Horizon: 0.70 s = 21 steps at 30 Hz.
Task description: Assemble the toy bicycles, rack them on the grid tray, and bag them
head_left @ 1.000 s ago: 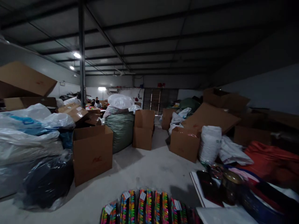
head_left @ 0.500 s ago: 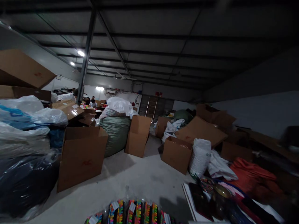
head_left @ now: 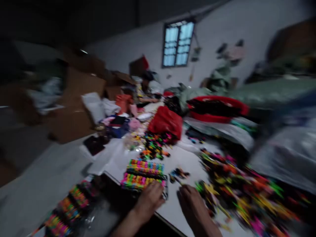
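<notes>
My left hand point(head_left: 151, 198) is curled over the near right corner of a black rack point(head_left: 165, 189) on the white table. The rack carries rows of small, brightly coloured plastic pieces point(head_left: 140, 180), whose exact kind I cannot make out. My right hand point(head_left: 191, 197) is low over the table, to the right of the rack. Its fingers are bent and smeared by motion, so whether they hold anything is hidden. Just beyond its fingertips lie a few small dark and orange pieces point(head_left: 181, 172). A large heap of colourful pieces point(head_left: 242, 187) spreads to its right.
Behind the rack are more loose pieces point(head_left: 153, 148) and a red bag point(head_left: 166, 121). A red basin point(head_left: 217, 108) with dark contents stands at the back right. More filled racks point(head_left: 66, 209) are at lower left. Another person point(head_left: 145, 90) sits at the table's far end.
My view has swung right and down, from the boxes and floor to the table. Both hands are now in view; neither was before.
</notes>
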Available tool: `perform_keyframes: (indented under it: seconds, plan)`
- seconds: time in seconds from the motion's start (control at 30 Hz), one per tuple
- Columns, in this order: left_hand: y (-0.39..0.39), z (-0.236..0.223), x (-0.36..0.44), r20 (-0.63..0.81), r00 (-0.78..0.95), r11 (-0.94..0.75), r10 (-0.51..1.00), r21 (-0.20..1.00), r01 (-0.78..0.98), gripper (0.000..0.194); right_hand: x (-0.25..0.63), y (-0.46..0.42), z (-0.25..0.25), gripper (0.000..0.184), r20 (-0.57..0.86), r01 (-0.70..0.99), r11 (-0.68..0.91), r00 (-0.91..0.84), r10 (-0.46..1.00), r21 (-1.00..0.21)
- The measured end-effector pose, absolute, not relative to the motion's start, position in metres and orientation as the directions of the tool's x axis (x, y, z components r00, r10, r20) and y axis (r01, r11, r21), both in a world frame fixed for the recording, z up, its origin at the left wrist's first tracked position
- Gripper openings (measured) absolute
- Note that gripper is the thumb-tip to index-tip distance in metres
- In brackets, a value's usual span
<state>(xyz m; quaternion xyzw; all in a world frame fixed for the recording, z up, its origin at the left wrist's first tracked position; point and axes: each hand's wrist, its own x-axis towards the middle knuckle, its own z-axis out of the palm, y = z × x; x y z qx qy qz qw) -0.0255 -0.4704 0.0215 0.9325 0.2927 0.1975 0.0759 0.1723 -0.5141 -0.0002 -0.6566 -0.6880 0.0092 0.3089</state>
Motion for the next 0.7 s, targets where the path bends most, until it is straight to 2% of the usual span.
perform_keyframes:
  seconds: [0.1, 0.2, 0.3, 0.4, 0.47, 0.57, 0.7]
  plan:
    - [-0.458, 0.01, -0.03, 0.435, 0.726, -0.845, 0.533, 0.306, 0.437, 0.022, 0.19, -0.52, -0.009, 0.015, 0.231, 0.923, -0.076, 0.173, 0.957, -0.377]
    - [-0.454, 0.009, -0.036, 0.508, 0.708, -0.871, 0.491, 0.283, 0.401, 0.022, 0.187, -0.494, -0.006, 0.011, 0.092, 0.914, -0.292, 0.328, 0.94, -0.282]
    - [-0.452, 0.02, -0.038, 0.565, 0.685, -0.887, 0.46, 0.261, 0.381, 0.022, 0.177, -0.472, -0.003, 0.015, -0.02, 0.909, -0.355, 0.359, 0.933, -0.217]
    - [-0.437, 0.04, -0.037, 0.616, 0.608, -0.864, 0.501, 0.311, 0.397, 0.019, 0.174, -0.468, -0.005, 0.014, -0.089, 0.901, -0.366, 0.356, 0.93, -0.234]
    - [-0.42, 0.054, -0.035, 0.614, 0.541, -0.815, 0.575, 0.379, 0.438, 0.018, 0.177, -0.471, -0.006, 0.011, -0.093, 0.883, -0.394, 0.384, 0.919, -0.256]
    - [-0.396, 0.065, -0.024, 0.514, 0.536, -0.743, 0.669, 0.444, 0.501, 0.016, 0.182, -0.477, -0.002, 0.013, -0.019, 0.865, -0.418, 0.43, 0.903, -0.277]
    - [-0.384, 0.054, -0.003, 0.356, 0.688, -0.771, 0.632, 0.375, 0.515, 0.018, 0.177, -0.48, 0.005, 0.012, 0.064, 0.874, -0.419, 0.446, 0.893, -0.248]
